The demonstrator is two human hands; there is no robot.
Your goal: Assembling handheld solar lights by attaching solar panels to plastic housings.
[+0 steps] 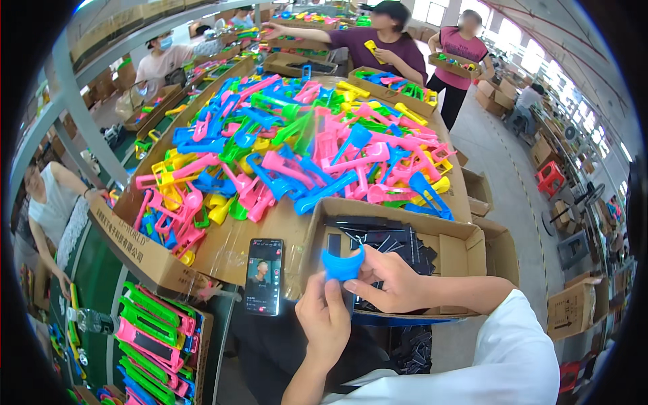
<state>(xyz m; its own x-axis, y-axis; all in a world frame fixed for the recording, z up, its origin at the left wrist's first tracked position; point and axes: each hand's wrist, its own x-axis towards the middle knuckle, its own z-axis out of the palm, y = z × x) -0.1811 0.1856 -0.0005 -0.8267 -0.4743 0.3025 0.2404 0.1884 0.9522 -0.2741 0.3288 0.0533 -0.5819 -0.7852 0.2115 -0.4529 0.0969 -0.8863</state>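
Over the near side of an open cardboard box (462, 253), I hold a curved blue plastic part (342, 264) between both hands. My left hand (324, 314) grips its lower edge, with the thumb against it. My right hand (389, 275) pinches its right side; some of those fingertips are hidden. Inside the box lie flat black pieces (422, 260), several of them rectangular. Just beyond, a large heap of pink, blue, green and yellow plastic parts (304, 155) fills a wide carton.
A lit phone (264, 277) stands left of the box. At lower left, a carton holds rows of green and pink parts (152, 337) beside a green conveyor (98, 287) with a clear bottle (96, 321). Co-workers (388, 44) stand around the heap; a red stool (550, 177) is far right.
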